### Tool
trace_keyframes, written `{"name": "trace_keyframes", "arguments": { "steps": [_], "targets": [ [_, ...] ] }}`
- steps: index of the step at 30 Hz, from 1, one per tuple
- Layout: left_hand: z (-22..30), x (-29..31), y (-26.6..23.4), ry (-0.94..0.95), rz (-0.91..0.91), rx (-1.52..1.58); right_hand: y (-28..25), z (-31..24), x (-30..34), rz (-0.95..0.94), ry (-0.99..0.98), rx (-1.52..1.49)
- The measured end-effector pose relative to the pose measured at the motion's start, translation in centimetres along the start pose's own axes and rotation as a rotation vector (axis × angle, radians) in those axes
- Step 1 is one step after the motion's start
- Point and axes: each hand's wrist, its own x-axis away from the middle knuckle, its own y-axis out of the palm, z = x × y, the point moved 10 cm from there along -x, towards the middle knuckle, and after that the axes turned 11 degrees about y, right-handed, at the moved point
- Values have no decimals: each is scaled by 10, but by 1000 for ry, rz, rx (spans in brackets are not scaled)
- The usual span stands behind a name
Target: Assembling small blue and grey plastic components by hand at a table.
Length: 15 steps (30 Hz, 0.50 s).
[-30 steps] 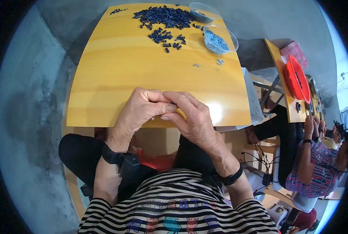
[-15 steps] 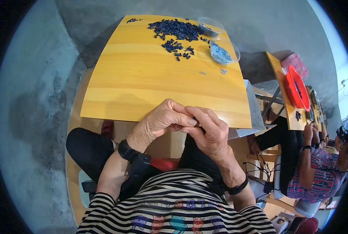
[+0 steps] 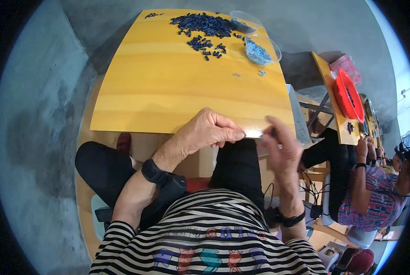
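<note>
**Small-part handling at the near edge of the yellow desk**

The person sat at the yellow desk [image 3: 168, 87] w/ both hands at its near edge, well apart from the stock at the far edge. The left hand [image 3: 209, 133] was curled, fingertips pinched together toward the right; whatever sat in the pinch was too small to make out. The right hand [image 3: 278, 149] hung just beside it, off the desk's near right corner, fingers loosely spread and blurred; cannot tell if it held anything. The two hands were close but apart.

At the desk's far edge lay a heap of dark blue small parts [image 3: 200, 25], w/ a few strays scattered nearer the middle. Two clear plastic tubs stood at the far right corner: one [image 3: 244, 20] touching the heap, the other [image 3: 262, 48] just nearer, holding pale blue-grey bits. A couple of loose pale bits lay on the desk beside that tub.

Judgement on doing this well: the pinch looked fine-grained, so work should stay over the desk, not past its edge above the lap, where a dropped piece would be lost. Elbows in, wrists steady, right hand brought back to meet the left fingertips squarely. Stock was far off; pulling a handful nearer would likely save reaching.

Beyond the desk's right side another person [image 3: 374, 192] in a patterned top sat at a second desk w/ a red tray [image 3: 347, 94].
</note>
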Motion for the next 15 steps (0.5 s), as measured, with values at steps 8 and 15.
{"name": "trace_keyframes", "arguments": {
  "steps": [8,15],
  "targets": [
    [26,7,-62,120,208,-177,-93,132,-37,205,411,-205],
    [38,14,-99,232,357,-246,-126,248,-72,169,416,523]
  ]
}}
